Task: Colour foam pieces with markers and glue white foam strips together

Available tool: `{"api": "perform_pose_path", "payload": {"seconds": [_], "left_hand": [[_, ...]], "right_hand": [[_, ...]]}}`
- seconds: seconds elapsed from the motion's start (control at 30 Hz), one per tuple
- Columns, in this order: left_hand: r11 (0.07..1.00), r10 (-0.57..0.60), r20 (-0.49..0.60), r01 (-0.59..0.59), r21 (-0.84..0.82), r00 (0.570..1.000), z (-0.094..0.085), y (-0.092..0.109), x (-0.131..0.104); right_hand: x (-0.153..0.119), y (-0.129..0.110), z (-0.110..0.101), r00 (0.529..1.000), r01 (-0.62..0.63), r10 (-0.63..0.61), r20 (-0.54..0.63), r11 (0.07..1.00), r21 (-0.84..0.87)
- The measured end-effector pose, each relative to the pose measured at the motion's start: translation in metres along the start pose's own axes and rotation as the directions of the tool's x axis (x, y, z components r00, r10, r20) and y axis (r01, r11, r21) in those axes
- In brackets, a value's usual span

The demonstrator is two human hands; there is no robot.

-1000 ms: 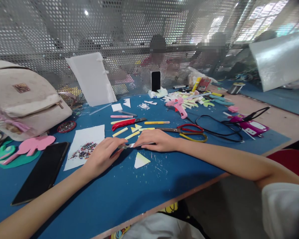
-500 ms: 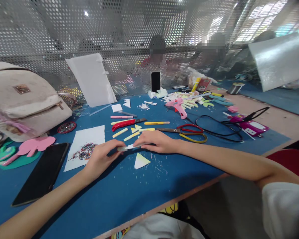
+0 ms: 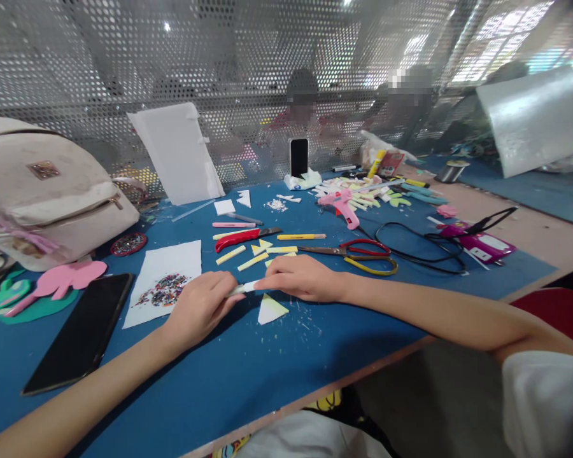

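Left hand (image 3: 201, 304) and right hand (image 3: 300, 277) – fingertip grip at opposite ends of small whitish strip (image 3: 249, 287), frame centre, above loose triangle (image 3: 270, 310) on desk (image 3: 315, 356). Yellow strips (image 3: 230, 255) look already cut; held strip apparently unfinished – amount left, can't tell.

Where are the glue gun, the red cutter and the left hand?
Glue gun (image 3: 342, 205): head view, pink body.
Red cutter (image 3: 236, 240): head view, handle.
Left hand (image 3: 201, 304): head view, back of hand.
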State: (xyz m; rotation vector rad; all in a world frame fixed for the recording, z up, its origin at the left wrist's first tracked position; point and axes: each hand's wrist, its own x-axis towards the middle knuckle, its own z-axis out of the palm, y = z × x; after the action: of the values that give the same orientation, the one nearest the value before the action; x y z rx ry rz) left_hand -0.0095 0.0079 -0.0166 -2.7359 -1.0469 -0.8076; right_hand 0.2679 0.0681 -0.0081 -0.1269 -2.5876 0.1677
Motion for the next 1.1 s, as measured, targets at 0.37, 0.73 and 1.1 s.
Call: {"api": "perform_pose_path", "payload": {"seconds": [0.37, 0.73, 1.1], "left_hand": [[0.983, 0.144, -0.031, -0.14, 0.117, 0.989, -0.008, 0.025, 0.002], [0.954, 0.201, -0.058, -0.182, 0.236, 0.978, -0.014, 0.045, 0.003], [0.943, 0.189, 0.011, -0.185, 0.277, 0.982, -0.009, 0.035, 0.011]], "right_hand": [[-0.001, -0.02, -0.008, 0.997, 0.062, -0.053, 0.061, 0.986, -0.157], [-0.005, -0.031, -0.002, 0.994, 0.107, -0.107, -0.028, 0.994, 0.001], [0.0, -0.015, 0.001, 0.996, 0.058, -0.058, 0.074, 0.998, 0.008]]}}
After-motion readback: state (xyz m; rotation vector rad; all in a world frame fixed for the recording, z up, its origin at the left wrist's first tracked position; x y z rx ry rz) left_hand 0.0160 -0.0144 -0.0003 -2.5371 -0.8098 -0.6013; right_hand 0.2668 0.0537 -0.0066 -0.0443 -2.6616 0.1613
